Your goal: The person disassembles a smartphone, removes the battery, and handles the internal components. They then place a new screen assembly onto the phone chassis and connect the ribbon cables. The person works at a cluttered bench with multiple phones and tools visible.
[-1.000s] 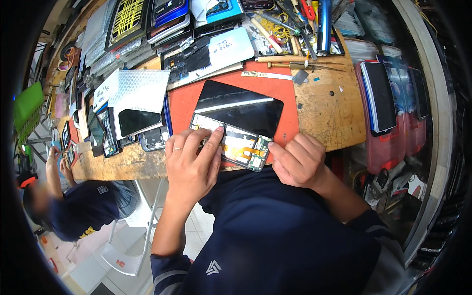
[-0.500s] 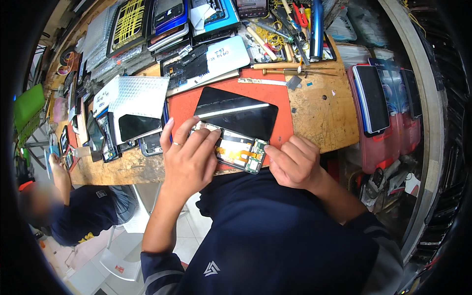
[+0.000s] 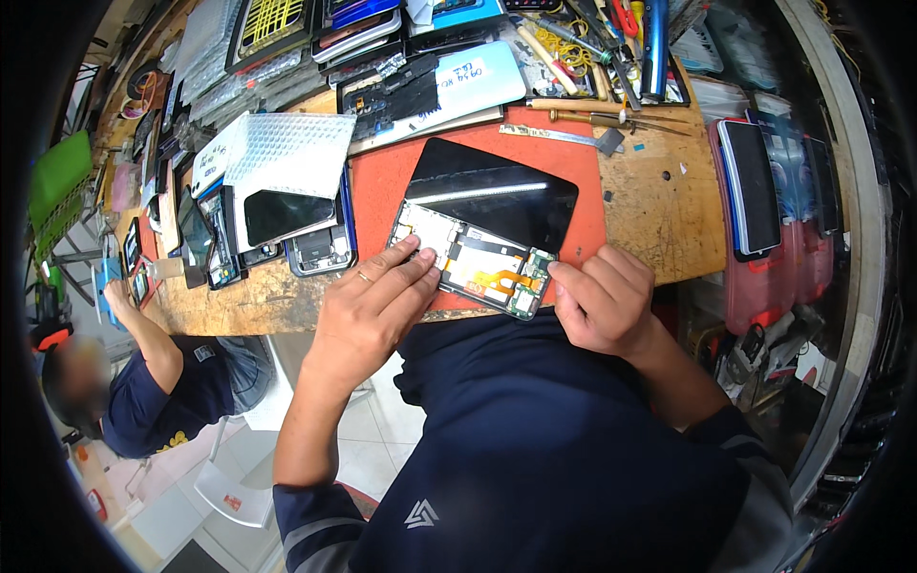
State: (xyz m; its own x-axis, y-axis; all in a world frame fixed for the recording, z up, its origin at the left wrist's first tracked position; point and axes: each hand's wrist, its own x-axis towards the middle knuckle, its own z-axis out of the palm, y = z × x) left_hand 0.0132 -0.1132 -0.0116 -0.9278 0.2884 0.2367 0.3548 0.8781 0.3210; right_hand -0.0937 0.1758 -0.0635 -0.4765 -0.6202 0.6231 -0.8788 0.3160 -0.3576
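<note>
An opened phone (image 3: 498, 270) lies near the table's front edge, its inner parts bare: a green circuit board at the right end and orange ribbon cables in the middle. Behind it, partly overlapped by it, rests a large black glossy panel (image 3: 497, 184) on a red mat (image 3: 373, 181). My left hand (image 3: 379, 294) lies with its fingers stretched over the phone's left end, fingertips touching it. My right hand (image 3: 607, 298) is closed at the phone's right corner, thumb and index finger by the edge. Whatever those fingers might hold is hidden.
Bubble wrap (image 3: 287, 158) and taken-apart phones (image 3: 320, 251) lie on the left. Stacked devices and a white-backed panel (image 3: 478, 81) are behind the mat. Tools (image 3: 611, 48) and a metal ruler (image 3: 549, 134) lie at the back right. A person (image 3: 158, 396) sits at far left.
The whole view has shifted, so table things appear further right and higher. My left fingers have flattened and drawn back slightly on the phone. My right hand remains at the phone's corner.
</note>
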